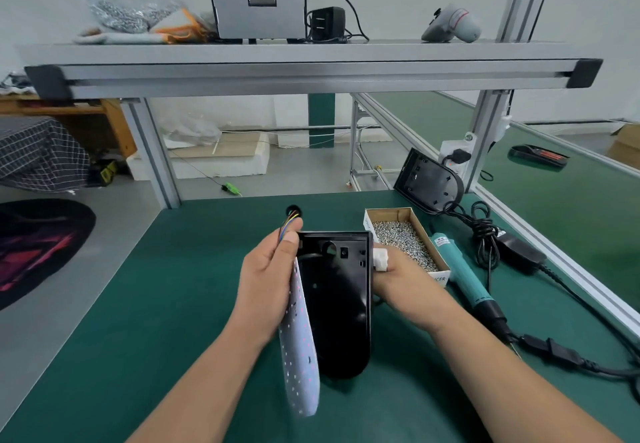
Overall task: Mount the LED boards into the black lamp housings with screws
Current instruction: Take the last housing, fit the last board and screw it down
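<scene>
Two bare forearms and hands are seen. The left hand (266, 280) and left forearm (207, 366) are uncovered down to the lower frame edge. The right hand (398, 274) and right forearm (485, 356) are uncovered likewise. One digit of the right hand is wrapped in a white band (380, 260); tape or finger cot cannot be told. A short trimmed nail is seen on the left thumb (290, 237).
</scene>
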Demonstrator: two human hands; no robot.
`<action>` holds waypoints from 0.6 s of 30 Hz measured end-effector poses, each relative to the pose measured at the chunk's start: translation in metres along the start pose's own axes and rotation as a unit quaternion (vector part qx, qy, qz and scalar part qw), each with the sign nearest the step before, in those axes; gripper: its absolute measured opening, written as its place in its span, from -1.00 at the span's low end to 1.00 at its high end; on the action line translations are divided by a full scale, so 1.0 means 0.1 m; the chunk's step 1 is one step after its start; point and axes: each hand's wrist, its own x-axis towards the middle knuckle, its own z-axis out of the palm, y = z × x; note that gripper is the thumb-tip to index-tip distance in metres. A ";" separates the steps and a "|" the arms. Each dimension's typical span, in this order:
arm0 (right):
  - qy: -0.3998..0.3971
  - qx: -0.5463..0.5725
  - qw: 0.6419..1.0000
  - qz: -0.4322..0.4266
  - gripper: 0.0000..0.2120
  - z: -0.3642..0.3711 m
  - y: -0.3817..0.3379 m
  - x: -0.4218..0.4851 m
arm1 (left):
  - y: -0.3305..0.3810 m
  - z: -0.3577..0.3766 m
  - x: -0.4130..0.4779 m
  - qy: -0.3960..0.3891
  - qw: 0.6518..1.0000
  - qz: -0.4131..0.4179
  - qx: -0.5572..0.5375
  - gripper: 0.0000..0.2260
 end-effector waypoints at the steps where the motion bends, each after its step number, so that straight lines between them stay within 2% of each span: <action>1: 0.023 -0.006 1.000 0.002 -0.89 0.02 0.03 0.02 | -0.02 0.02 0.00 0.014 1.000 0.014 0.000 -0.78; 2: 0.056 -0.009 0.998 0.005 -0.91 0.03 0.07 0.05 | -0.04 0.03 -0.01 0.034 0.999 0.025 -0.009 -0.76; 4: 0.138 0.002 0.990 0.015 -0.81 0.01 0.16 0.10 | -0.08 0.02 0.00 0.085 0.995 0.037 -0.027 -0.73; 6: 0.209 0.045 0.977 0.018 -0.87 -0.04 0.18 0.12 | -0.12 -0.03 0.04 0.142 0.989 0.036 -0.028 -0.71; 8: 0.249 0.115 0.961 0.036 -0.87 -0.08 0.16 0.13 | -0.15 -0.10 0.10 0.179 0.983 0.021 -0.014 -0.69; 9: 0.258 0.145 0.954 0.043 -0.84 -0.10 0.15 0.13 | -0.15 -0.11 0.11 0.175 0.984 0.004 -0.016 -0.67; 11: 0.250 0.186 0.949 0.045 -0.76 -0.10 0.16 0.14 | -0.16 -0.06 0.10 0.116 0.992 -0.042 -0.013 -0.64; 14: 0.216 0.209 0.951 0.077 -0.75 -0.03 0.16 0.13 | -0.13 0.09 0.01 0.015 0.996 -0.076 0.032 -0.74; 18: 0.185 0.256 0.942 0.111 -0.76 0.04 0.17 0.15 | -0.11 0.11 -0.01 0.007 0.998 -0.062 0.017 -0.77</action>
